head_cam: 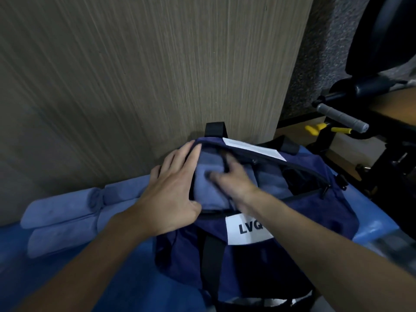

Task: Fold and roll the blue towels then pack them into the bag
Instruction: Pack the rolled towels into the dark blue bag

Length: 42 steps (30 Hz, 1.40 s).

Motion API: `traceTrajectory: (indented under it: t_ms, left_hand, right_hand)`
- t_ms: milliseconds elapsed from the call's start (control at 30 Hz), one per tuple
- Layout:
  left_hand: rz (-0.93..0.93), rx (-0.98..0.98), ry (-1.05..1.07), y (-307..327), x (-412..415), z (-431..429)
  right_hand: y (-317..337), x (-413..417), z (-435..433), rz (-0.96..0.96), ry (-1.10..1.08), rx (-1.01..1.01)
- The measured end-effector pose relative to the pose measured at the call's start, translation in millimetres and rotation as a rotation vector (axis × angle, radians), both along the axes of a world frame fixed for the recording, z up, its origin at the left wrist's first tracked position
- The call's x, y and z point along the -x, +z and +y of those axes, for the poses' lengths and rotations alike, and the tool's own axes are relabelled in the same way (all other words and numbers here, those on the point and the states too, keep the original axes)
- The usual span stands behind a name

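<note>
A dark navy bag [315, 221] with a white "LVQ" label lies unzipped on a blue-covered surface. A rolled light-blue towel [207, 188] sits in its left end, and another rolled towel [270, 183] lies deeper inside to the right. My left hand [173, 194] rests flat with straight fingers on the bag's left rim beside the towel. My right hand [234, 179], blurred by motion, presses on top of the rolled towel inside the opening. Three more rolled light-blue towels [67, 215] lie on the surface to the left.
A wood-grain panel [146, 75] rises directly behind the bag. At the right stands black exercise equipment [360, 104] with a grey handle and yellow tips. The blue cover [45, 278] reaches the left and near edges.
</note>
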<state>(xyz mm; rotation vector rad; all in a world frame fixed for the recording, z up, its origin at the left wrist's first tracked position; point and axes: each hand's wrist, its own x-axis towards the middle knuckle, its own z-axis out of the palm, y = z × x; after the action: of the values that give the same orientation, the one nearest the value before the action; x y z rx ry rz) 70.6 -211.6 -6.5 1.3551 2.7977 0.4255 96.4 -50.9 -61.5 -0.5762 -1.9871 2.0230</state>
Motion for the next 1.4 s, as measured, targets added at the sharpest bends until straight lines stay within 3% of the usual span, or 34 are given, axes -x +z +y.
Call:
traceTrajectory:
  t_ms: [100, 267, 500, 667, 767, 900, 1167, 1300, 1400]
  left_hand:
    - [0.013, -0.001, -0.011, -1.8, -0.4, -2.5]
    - [0.028, -0.053, 0.004, -5.0, 0.8, -7.0]
    - [0.087, -0.032, 0.026, -4.0, 1.1, -9.7]
    - [0.099, -0.040, 0.064, -5.7, 4.2, -15.6]
    - [0.095, -0.035, 0.071, -6.5, 4.5, -19.6]
    - [0.095, -0.039, 0.060, -4.9, 4.9, -21.8]
    - [0.062, -0.047, 0.078, -5.5, 2.7, -23.4]
    - [0.054, -0.060, 0.072, -5.4, 2.6, -22.4]
    - [0.052, -0.069, 0.069, -5.0, 1.9, -22.9]
  right_hand:
    - [-16.4, 1.8, -9.5, -0.168, 0.263, -0.139]
    - [-9.6, 14.6, -12.8, -0.038, 0.138, 0.010]
    - [-17.1, 35.7, -24.4, -0.157, 0.198, -0.110]
    - [-26.8, 36.1, -31.5, -0.294, 0.265, -0.450]
    - [-22.0, 31.2, -31.4, -0.284, 0.298, -0.695]
    - [-15.5, 27.5, -27.3, -0.273, 0.452, -0.870]
    - [-14.7, 27.8, -37.9, -0.329, 0.440, -0.857]
    - [-10.6, 33.8, -41.7, -0.286, 0.344, -0.727]
    - [-13.9, 31.5, -40.5, -0.307, 0.389, -0.829]
